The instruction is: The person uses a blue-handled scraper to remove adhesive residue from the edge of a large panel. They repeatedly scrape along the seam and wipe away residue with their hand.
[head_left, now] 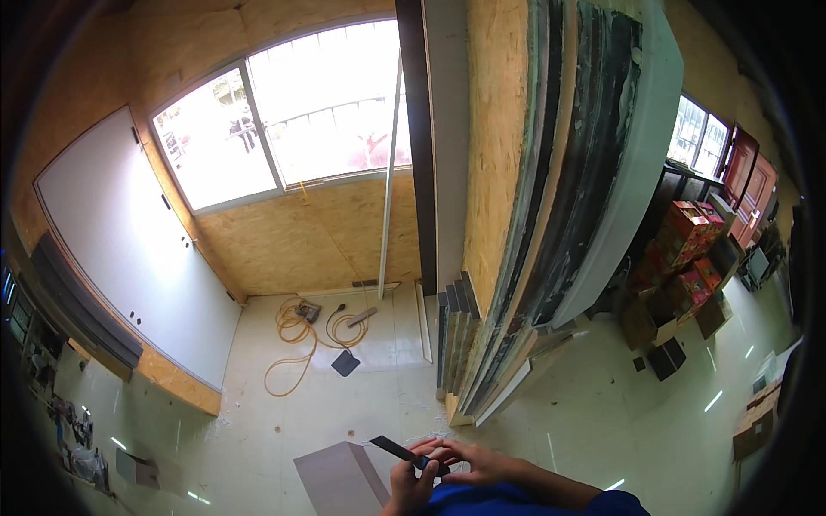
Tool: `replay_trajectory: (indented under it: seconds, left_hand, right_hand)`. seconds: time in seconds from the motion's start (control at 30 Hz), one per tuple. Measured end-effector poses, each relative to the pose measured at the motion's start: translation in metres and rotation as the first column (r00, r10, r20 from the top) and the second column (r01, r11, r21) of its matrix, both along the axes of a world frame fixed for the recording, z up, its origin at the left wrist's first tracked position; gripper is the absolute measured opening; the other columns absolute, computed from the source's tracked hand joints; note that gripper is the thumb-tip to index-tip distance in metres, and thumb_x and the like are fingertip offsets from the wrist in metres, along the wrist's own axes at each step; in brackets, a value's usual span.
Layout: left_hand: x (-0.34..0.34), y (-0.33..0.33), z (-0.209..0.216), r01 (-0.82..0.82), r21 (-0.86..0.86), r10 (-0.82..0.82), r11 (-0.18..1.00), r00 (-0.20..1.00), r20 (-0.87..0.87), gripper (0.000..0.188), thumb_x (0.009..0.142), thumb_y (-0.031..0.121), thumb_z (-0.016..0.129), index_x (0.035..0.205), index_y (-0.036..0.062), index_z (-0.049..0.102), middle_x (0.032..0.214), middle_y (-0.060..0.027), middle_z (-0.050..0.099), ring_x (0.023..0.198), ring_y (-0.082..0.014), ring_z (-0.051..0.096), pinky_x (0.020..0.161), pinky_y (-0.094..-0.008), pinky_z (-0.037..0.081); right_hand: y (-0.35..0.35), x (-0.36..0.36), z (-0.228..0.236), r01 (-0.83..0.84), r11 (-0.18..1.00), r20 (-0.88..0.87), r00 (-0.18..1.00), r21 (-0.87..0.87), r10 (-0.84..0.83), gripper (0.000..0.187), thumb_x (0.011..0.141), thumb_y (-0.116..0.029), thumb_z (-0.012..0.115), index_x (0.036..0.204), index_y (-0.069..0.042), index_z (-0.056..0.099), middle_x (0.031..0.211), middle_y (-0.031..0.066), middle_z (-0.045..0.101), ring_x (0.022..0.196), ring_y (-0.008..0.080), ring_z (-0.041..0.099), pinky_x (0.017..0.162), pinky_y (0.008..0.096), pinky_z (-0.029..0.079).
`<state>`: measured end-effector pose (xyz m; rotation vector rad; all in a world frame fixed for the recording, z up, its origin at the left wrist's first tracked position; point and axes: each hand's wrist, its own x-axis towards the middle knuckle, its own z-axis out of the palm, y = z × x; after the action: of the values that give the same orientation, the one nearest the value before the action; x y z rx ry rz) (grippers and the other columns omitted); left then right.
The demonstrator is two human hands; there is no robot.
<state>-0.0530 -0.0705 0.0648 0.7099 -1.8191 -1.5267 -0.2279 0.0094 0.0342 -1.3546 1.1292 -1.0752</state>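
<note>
In front of my body, at the lower middle, my left hand (410,488) is closed round a narrow dark tool with a flat, blade-like end (392,446). That end points up and to the left. My right hand (476,463) comes in from the right, its bent fingers and thumb closed at the tool's rear part, against my left fingers. The grip hides much of the handle, so its exact kind does not show. Below and left of the hands is a grey-brown flat panel (334,483) with a folded or stepped edge.
Tall sheets and boards (585,172) stand stacked on edge just ahead to the right. A yellow cord (292,357) lies coiled on the floor (258,447) below the window. A white panel (146,249) leans at the left wall; cardboard boxes (688,275) are piled far right.
</note>
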Motion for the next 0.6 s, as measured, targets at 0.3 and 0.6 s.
replay_trajectory:
  seconds: [0.3,0.6]
  left_hand:
    - [-0.021,-0.001,-0.019,-0.004,-0.167,-0.024,0.986,0.986,-0.163,0.021,0.090,0.011,0.066,0.106,-0.0014,0.064,0.114,-0.0182,0.067,0.096,-0.0225,0.065,0.083,-0.0338,0.051]
    - [-0.018,-0.017,-0.041,0.150,0.026,-0.144,0.988,0.977,-0.158,0.028,0.098,0.007,0.054,0.124,-0.0040,0.056,0.113,-0.0174,0.068,0.102,-0.0233,0.067,0.093,-0.0356,0.052]
  right_hand:
    - [0.004,0.003,-0.021,-0.047,0.998,-0.143,0.988,0.051,0.053,0.028,0.092,-0.016,0.067,0.114,0.000,0.060,0.091,0.0131,0.068,0.080,0.0215,0.067,0.076,0.0359,0.053]
    - [0.023,0.007,-0.035,0.291,0.954,-0.090,0.954,0.067,-0.285,0.050,0.085,-0.013,0.074,0.124,-0.006,0.045,0.095,0.0141,0.070,0.089,0.0166,0.067,0.079,0.0318,0.052]
